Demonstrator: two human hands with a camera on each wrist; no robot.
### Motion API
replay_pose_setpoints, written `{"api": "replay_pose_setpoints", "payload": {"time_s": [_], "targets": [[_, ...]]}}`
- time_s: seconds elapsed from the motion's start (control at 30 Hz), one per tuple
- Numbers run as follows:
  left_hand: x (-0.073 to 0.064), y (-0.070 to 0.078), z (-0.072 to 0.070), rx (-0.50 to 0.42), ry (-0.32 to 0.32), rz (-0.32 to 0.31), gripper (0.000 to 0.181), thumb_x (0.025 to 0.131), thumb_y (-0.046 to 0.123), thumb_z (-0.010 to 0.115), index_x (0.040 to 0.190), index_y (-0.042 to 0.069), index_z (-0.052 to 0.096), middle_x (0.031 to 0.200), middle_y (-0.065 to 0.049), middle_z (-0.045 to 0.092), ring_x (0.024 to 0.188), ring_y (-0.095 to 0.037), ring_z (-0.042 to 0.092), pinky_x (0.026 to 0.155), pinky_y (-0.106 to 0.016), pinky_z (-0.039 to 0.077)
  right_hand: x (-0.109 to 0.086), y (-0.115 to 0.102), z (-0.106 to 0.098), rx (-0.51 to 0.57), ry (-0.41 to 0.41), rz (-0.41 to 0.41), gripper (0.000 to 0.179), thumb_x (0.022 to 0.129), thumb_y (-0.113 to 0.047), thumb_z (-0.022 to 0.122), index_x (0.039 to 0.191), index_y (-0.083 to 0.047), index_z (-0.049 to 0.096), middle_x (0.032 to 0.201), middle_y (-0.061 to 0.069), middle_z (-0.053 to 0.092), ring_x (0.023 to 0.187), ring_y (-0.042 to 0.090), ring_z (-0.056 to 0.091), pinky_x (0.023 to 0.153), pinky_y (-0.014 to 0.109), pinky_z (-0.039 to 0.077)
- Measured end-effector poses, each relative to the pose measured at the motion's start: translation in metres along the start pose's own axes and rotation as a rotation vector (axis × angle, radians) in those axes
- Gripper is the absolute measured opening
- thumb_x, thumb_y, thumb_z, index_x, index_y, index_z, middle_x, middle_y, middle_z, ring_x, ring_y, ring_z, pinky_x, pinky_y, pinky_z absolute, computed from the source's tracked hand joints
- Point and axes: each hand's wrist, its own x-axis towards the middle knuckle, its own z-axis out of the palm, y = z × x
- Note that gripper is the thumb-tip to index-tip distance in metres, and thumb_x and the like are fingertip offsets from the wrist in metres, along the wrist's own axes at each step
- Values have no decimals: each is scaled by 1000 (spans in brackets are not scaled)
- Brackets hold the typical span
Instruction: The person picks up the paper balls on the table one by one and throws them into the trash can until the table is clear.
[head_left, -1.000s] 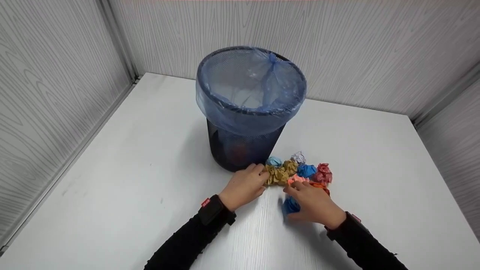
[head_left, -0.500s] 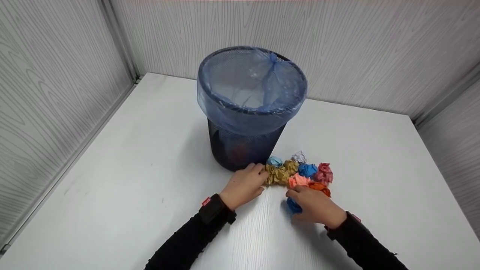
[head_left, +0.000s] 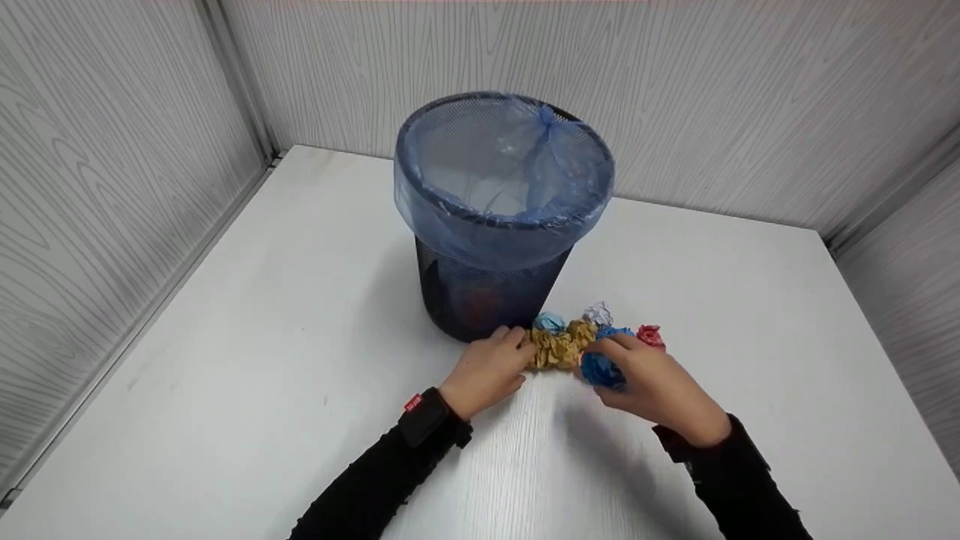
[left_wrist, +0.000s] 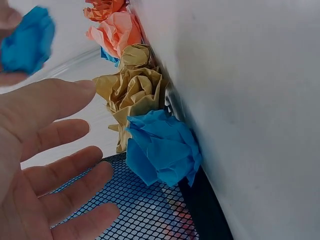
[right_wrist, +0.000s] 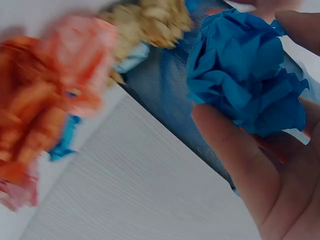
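My right hand [head_left: 660,382] grips a crumpled blue paper ball [right_wrist: 245,72] between fingers and thumb, lifted above the table. My left hand [head_left: 486,371] is at the foot of the mesh bin, its fingers spread and slightly bent beside another blue paper ball [left_wrist: 162,147]. That ball is hidden in the head view. Mustard paper balls [head_left: 553,350] lie just past the left fingertips. Behind them sit a light blue ball [head_left: 549,322] and a whitish ball [head_left: 598,313]. Orange [right_wrist: 30,115] and salmon [right_wrist: 82,60] balls are mostly hidden behind my right hand in the head view.
A black mesh bin [head_left: 480,300] stands upright, its rim covered by a blue plastic bag [head_left: 495,244] knotted at the back right. A red paper ball [head_left: 651,336] marks the right end of the pile. Grey wood-grain panels [head_left: 712,97] enclose the white table [head_left: 262,300].
My right hand has taken hold of the blue paper ball and raised it up and away from me, over the orange and salmon balls. My left hand has stayed in place.
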Motion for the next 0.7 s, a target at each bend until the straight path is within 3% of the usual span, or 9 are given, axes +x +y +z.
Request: {"api": "replay_pose_setpoints", "payload": {"time_s": [0.27,0.33,0.53,0.7], "targets": [[-1,-3,-1,-8,-9,-28,26,73,13,69,98,10,62,92,-6,53,80,-19,50,56,-29,46,6,-11,-31,127,240,-8,43,73,-15,70,112,-10,54,109,3,51,84,12,55,67,27,50],[-1,-4,0,-14,7,-24,26,73,12,69,98,10,62,91,-6,54,79,-19,50,55,-29,46,8,-13,-36,149,324,-32,45,73,-12,71,113,-7,53,111,5,51,88,14,56,69,28,50],[-2,-6,4,46,88,0,21,74,8,64,95,10,61,85,-6,54,73,-18,50,51,-28,45,15,-22,-47,195,567,-124,51,69,0,72,115,-1,51,113,11,51,92,18,54,79,15,43],[-3,-7,4,82,90,-3,25,74,10,66,99,10,61,85,-6,54,72,-19,51,50,-27,46,23,-30,-58,252,750,-151,47,69,-2,70,113,2,52,109,14,53,91,21,53,80,15,42]]}}
